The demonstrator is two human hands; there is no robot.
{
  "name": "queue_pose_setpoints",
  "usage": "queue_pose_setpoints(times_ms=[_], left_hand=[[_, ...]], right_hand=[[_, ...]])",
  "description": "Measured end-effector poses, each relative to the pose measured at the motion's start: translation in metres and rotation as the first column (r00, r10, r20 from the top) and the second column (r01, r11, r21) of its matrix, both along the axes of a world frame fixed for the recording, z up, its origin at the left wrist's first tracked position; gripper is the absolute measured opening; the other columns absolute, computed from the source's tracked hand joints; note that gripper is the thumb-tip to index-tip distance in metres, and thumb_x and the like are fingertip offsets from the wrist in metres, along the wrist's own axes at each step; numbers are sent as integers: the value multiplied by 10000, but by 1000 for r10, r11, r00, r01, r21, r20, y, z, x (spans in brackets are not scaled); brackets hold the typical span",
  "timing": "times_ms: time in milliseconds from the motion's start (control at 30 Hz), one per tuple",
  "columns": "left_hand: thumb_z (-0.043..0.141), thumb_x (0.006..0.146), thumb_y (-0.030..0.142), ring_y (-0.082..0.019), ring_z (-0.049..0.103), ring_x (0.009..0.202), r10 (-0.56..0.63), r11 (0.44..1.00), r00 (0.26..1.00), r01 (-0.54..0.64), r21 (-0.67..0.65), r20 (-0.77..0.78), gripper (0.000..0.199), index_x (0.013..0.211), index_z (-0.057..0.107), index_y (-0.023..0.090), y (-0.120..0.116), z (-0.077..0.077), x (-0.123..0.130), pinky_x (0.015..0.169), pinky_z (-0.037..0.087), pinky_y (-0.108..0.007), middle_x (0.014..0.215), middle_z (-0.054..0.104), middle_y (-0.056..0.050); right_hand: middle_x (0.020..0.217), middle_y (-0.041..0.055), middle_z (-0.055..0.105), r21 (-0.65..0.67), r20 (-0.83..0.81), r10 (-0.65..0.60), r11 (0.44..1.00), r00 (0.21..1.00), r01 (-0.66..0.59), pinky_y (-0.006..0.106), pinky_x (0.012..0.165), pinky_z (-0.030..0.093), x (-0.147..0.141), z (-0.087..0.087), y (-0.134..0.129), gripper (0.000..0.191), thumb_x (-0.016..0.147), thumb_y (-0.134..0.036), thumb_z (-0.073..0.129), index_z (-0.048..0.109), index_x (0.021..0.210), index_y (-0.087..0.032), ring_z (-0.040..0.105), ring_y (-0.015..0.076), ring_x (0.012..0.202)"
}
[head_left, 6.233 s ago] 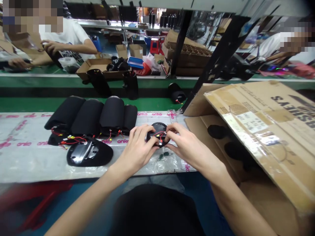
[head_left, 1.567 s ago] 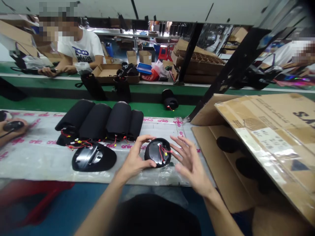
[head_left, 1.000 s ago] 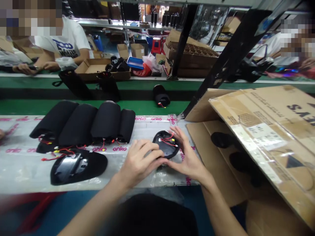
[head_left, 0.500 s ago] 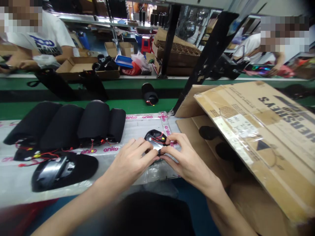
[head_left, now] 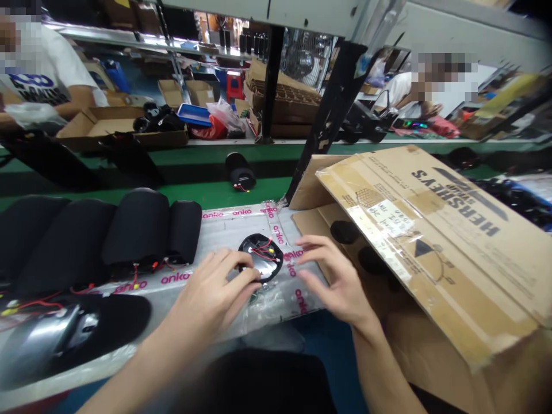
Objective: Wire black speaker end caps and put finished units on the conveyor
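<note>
My left hand (head_left: 211,293) curled, fingertips on rim of small black disc (head_left: 248,253), firm grip unclear. Right hand (head_left: 334,279) open, fingers spread, just beside disc, not touching. Disc flat on clear plastic sheet (head_left: 241,221), between hands, red wires (head_left: 264,251) on top. Four black padded rolls (head_left: 138,230) in row to left, wire ends toward me; glossy black cover (head_left: 92,322) nearer. Cardboard flap (head_left: 426,230) right. Rolls seem wired already; disc seems unjoined to any roll.

A wired round cap (head_left: 261,257) on a plastic sheet (head_left: 241,221), apparently padded cylinders (head_left: 138,227) left, cardboard box (head_left: 414,241) right
</note>
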State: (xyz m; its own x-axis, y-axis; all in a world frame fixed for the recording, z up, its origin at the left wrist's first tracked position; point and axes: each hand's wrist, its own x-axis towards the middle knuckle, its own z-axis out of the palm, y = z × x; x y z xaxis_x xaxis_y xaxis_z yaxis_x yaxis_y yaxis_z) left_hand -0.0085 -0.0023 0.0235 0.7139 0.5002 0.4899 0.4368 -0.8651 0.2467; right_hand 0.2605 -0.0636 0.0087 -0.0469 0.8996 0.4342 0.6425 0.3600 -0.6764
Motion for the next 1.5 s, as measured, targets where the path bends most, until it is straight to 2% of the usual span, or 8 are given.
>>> queue_pose_setpoints(times_ms=[167,367,533,833,933,1133,1300,1500], left_hand=[[907,797,580,-372,565,1288,399,917,820,-346,-199,411,809,1432,537,242,-20,-53,33,1027,567,-557,1421,470,-182],[817,868,318,-358,572,1410,263,915,874,-92,-394,408,1008,1664,204,243,1,-71,26,1171,517,-583,1519,515,-195],[971,709,506,-432,487,1491,250,880,905,-65,-470,344,1243,1665,208,284,9,-67,13,1215,467,-647,1645,367,-212],[777,838,278,-374,514,1504,61,834,894,198,-515,443,890,1581,287,282,32,-61,9,1250,436,-598,1614,483,-179],[915,755,384,-386,533,1452,162,889,879,68,-454,449,898,1478,399,260,29,-58,15,1188,494,-582,1533,485,-187],[780,855,178,-274,643,1270,175,904,921,-10,-428,347,240,1025,616,224,34,-36,19,1094,548,-435,1308,588,-105],[720,915,133,-260,659,1306,80,908,955,49,-417,287,103,899,656,212,40,-9,11,1072,550,-379,1368,634,-97],[811,912,225,-275,700,1266,144,852,910,86,-516,389,156,846,670,220,35,1,30,1070,543,-415,1211,753,-77]], right_hand=[[1522,274,554,-23,225,-633,756,741,654,658,1226,386,69,-73,24,576,953,-382,648,546,1465,-138,496,425,1473],[1585,342,467,-52,397,-566,772,723,633,692,1231,347,78,-106,29,748,996,-485,578,450,1593,-52,423,484,1522],[1546,299,506,-33,408,-608,736,681,676,698,1172,400,66,-104,32,803,963,-583,604,472,1611,-128,479,490,1453],[1102,186,723,-288,411,-461,753,787,591,519,945,560,66,-91,28,520,839,-584,729,750,1144,-163,701,390,1030],[952,107,678,-318,310,-452,779,836,540,471,852,567,58,-84,23,392,813,-608,752,674,892,-232,703,339,910],[1265,149,646,-103,56,-401,909,914,405,476,995,562,23,-93,22,288,981,-532,632,534,952,-263,682,321,1158],[1413,171,636,-209,144,-135,964,980,163,580,1127,488,7,-107,19,211,891,-348,730,564,812,-244,599,400,1349],[1185,124,801,-320,-503,-276,940,819,121,482,992,575,-5,-77,28,443,920,-581,741,749,1140,-197,739,332,1114]])
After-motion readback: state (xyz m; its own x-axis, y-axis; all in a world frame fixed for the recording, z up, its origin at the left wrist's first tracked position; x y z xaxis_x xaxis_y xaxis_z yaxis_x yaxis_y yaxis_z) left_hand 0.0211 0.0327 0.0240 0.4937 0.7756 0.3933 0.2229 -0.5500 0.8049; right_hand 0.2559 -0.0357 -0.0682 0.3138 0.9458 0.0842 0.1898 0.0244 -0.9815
